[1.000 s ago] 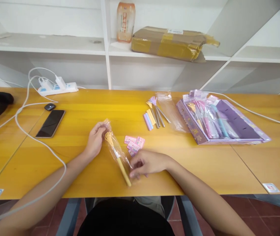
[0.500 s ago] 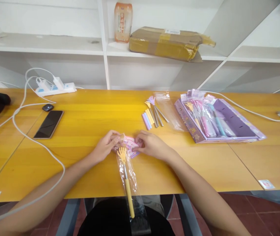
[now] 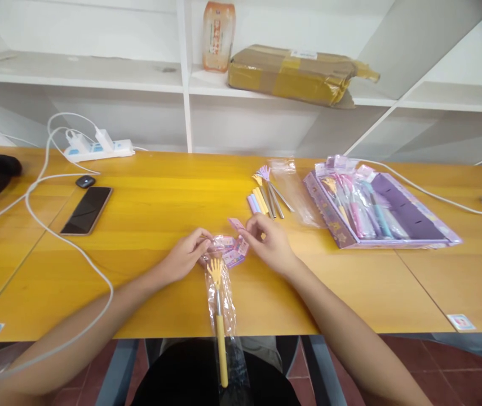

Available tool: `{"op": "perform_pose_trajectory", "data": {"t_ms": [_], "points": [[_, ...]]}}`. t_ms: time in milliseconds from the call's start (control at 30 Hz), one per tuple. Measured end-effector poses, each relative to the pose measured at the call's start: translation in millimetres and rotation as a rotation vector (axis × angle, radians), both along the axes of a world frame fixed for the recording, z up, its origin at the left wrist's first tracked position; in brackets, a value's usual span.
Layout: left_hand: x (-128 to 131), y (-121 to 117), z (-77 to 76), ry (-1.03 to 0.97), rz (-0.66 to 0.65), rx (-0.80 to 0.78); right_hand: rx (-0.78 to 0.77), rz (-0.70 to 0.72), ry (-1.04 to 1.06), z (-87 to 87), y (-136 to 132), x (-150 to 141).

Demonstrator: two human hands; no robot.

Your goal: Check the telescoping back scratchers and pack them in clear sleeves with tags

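My left hand (image 3: 188, 254) pinches the top edge of a clear plastic bag (image 3: 231, 307). Inside that bag lies a yellow back scratcher (image 3: 220, 338) with a hand-shaped head and a metal shaft, its handle end hanging past the table edge over my lap. At the bag's top, my right hand (image 3: 269, 241) has thumb and finger closed on a pink and purple printed card (image 3: 236, 224). More printed card (image 3: 235, 256) shows between the hands. Beyond the right hand lie unpacked back scratchers (image 3: 266, 175), loose metal rods and several pastel handle tubes (image 3: 260, 200).
A purple display box (image 3: 430, 228) with bagged back scratchers stands at the right. An empty clear bag (image 3: 293, 192) lies beside it. To the left are a phone (image 3: 87, 211), a small black object (image 3: 85, 181), a white cable (image 3: 75, 254) and a power strip (image 3: 116, 149).
My right hand has lifted part of the printed card up and slightly away from the left hand. The card now stands folded open above the bag. The view has shifted slightly.
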State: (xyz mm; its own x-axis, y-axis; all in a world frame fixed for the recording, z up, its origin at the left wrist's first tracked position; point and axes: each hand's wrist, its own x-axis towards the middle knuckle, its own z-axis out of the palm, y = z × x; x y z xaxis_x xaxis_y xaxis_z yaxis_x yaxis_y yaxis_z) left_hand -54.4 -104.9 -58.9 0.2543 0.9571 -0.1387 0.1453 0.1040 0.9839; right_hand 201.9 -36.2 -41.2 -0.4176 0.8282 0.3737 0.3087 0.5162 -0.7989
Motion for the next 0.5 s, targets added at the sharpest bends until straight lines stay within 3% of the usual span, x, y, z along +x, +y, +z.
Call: {"op": "perform_pose_trajectory", "data": {"t_ms": [67,167,233,367,500], "points": [[0.6,0.3,0.7,-0.027,-0.002,-0.016,0.066,0.072,0.056,5.2,-2.9,1.7],[0.5,1.0,1.2,-0.053,0.006,-0.035,0.132,0.386,0.050,8.5,-6.8,3.3],[0.0,1.2,1.5,-0.033,0.013,-0.037,0.208,0.511,-0.029,6.1,-8.6,1.4],[-0.8,-0.1,0.7,-0.029,0.001,-0.021,0.423,0.438,-0.202,-3.3,-9.8,-5.5],[-1.6,-2.8,0.2,-0.154,-0.090,-0.046,0.421,0.328,-0.174,-6.4,-9.4,-6.3]]}}
